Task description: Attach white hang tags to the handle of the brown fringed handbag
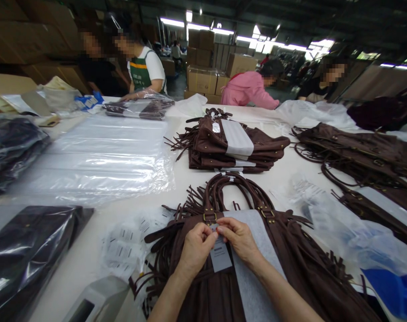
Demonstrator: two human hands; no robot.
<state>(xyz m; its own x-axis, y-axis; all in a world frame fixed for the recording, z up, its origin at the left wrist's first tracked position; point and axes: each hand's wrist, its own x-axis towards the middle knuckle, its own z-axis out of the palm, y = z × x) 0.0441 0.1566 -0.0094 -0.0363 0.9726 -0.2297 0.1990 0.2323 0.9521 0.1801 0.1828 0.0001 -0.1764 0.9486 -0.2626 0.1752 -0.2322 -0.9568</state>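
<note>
A brown fringed handbag (300, 273) lies in front of me with its handles pointing away and a strip of grey-white wrapping paper (253, 277) across it. My left hand (195, 250) and my right hand (238, 239) meet just below the left handle buckle (210, 218). Both pinch the top of a small grey hang tag (220, 257) that rests on the bag.
A stack of folded brown bags (233, 147) sits behind, more bags (367, 152) at right. Clear plastic sleeves (99, 156) lie at left, bagged dark items (25, 255) at front left, loose barcode labels (126, 243) beside my left hand. Several people work along the table's far side.
</note>
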